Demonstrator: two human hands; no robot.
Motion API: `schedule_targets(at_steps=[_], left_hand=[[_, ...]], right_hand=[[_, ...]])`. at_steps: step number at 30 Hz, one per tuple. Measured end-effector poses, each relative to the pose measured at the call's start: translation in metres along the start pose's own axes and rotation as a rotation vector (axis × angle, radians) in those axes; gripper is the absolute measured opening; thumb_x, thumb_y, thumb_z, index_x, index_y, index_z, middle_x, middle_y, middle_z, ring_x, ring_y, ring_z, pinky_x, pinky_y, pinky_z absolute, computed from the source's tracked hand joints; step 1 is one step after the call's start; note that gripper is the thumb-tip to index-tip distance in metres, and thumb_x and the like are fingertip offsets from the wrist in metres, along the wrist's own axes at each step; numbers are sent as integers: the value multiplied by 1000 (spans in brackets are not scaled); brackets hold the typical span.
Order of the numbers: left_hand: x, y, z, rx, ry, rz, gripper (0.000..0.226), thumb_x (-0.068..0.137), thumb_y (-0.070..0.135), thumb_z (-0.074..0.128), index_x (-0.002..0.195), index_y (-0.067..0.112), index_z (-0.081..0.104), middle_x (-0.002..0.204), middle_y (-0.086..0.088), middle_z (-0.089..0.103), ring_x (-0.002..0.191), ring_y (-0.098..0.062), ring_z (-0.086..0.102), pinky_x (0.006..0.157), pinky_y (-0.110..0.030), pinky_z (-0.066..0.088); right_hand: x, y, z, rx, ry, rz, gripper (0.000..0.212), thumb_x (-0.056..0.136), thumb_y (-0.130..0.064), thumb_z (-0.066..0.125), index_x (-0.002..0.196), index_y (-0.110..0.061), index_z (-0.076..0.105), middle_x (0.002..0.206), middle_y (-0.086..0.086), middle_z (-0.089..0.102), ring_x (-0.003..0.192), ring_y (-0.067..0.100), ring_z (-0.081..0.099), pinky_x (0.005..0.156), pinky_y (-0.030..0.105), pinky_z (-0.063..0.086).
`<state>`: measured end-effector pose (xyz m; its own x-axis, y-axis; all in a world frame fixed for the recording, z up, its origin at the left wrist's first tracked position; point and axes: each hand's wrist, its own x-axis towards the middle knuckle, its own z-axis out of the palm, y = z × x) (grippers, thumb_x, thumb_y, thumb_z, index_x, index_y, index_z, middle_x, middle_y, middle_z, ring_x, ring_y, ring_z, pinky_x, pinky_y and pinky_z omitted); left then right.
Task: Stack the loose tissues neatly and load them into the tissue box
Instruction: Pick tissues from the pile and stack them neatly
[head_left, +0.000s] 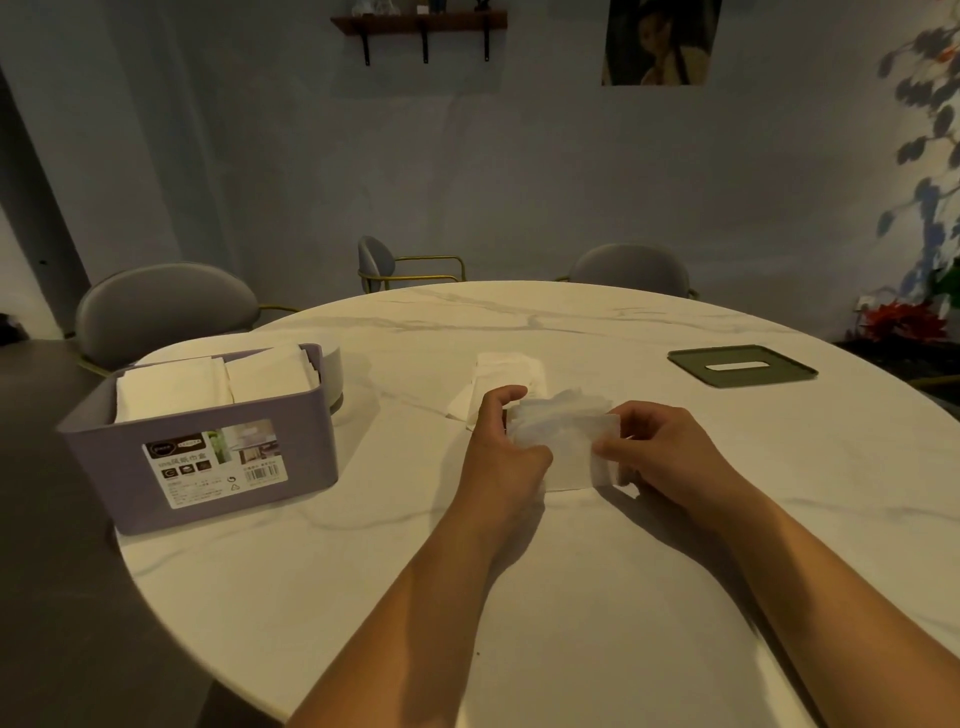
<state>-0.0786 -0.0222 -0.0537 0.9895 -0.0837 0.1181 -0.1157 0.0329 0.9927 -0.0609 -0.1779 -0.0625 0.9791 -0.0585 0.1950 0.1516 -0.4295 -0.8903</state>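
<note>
While the tissue (563, 447) sits mid-table, the left hand (501, 452) and right hand (660, 452) both pinch its ends with curled fingers. More loose tissues (506, 371) lie just behind, the purple tissue box (208, 457) holds stacks at left, and its green lid (743, 366) rests far right.

This is a dining room, in a home or perhaps a small café. A round white marble-patterned table (519, 322) fills the near middle, with grey padded round-backed chairs on thin brass-coloured frames (166, 306) at its far and left edges. A lilac plastic tissue box (130, 467) stands at its left. The far blue-grey wall carries a dark wooden shelf on black brackets (415, 22) and a portrait poster (660, 41). On the right are a painted leafy mural (924, 130) and red flowers (904, 319).
</note>
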Motion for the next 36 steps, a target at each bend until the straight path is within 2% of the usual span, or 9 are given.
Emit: schedule_targets(at_steps=[4,6,8,14,22,26,29,33,36], left_hand=[[-1,1,1,-98,10,-30,56,83,-18,42,123,21,46,103,-1,48,84,-13,50,53,-9,46],[-2,3,0,-103,22,-15,57,81,-21,39,124,16,47,96,2,45,80,-11,48,47,-7,43],[-4,6,-1,-114,11,2,57,80,-21,38,125,14,46,94,4,43,79,-11,46,44,-7,42],[-5,7,-2,-101,19,20,53,81,-20,37,122,12,47,92,1,42,77,-12,46,42,-8,42],[4,-4,-5,42,32,82,48,81,-10,52,116,24,48,101,4,48,91,-15,48,63,-14,49],[3,-3,-3,26,53,120,39,84,-7,54,114,18,51,96,7,49,88,-15,49,55,-7,46],[2,-1,-2,-29,62,76,40,85,-8,53,116,17,50,98,4,48,84,-13,48,50,-5,44],[4,-1,-3,114,30,45,62,83,-8,58,129,27,38,116,2,41,103,-16,46,87,-28,54],[4,-1,-3,150,-15,25,68,81,-9,60,130,32,34,123,0,40,112,-20,45,96,-40,51]], right_hand=[[6,5,-6,-13,121,-12,35,77,-8,76,102,-18,54,98,3,59,87,21,57,65,19,50],[6,6,-8,41,49,8,61,77,-10,76,125,-27,43,115,-4,51,105,17,50,80,22,46],[3,5,-8,113,-82,12,77,77,-9,76,133,-37,31,120,-11,43,110,14,47,80,20,47],[-2,4,-4,194,-159,-87,49,75,-4,73,115,-26,57,110,-1,58,102,23,56,74,26,58],[-1,-2,-2,263,-82,-139,34,84,-4,66,105,-30,58,106,-5,60,100,21,57,70,18,55],[-3,-6,-3,341,-18,-133,26,87,-1,62,100,-23,62,104,-2,62,95,17,57,59,12,51],[-3,-5,-3,300,-12,-137,31,85,-2,64,106,-24,60,105,-1,61,96,18,58,60,12,52],[2,-2,-1,221,-93,-63,60,82,-9,70,126,-36,39,110,-11,54,99,18,56,71,19,54],[2,1,4,115,-142,-59,74,80,-13,73,129,-44,28,110,-19,46,99,14,53,70,16,52]])
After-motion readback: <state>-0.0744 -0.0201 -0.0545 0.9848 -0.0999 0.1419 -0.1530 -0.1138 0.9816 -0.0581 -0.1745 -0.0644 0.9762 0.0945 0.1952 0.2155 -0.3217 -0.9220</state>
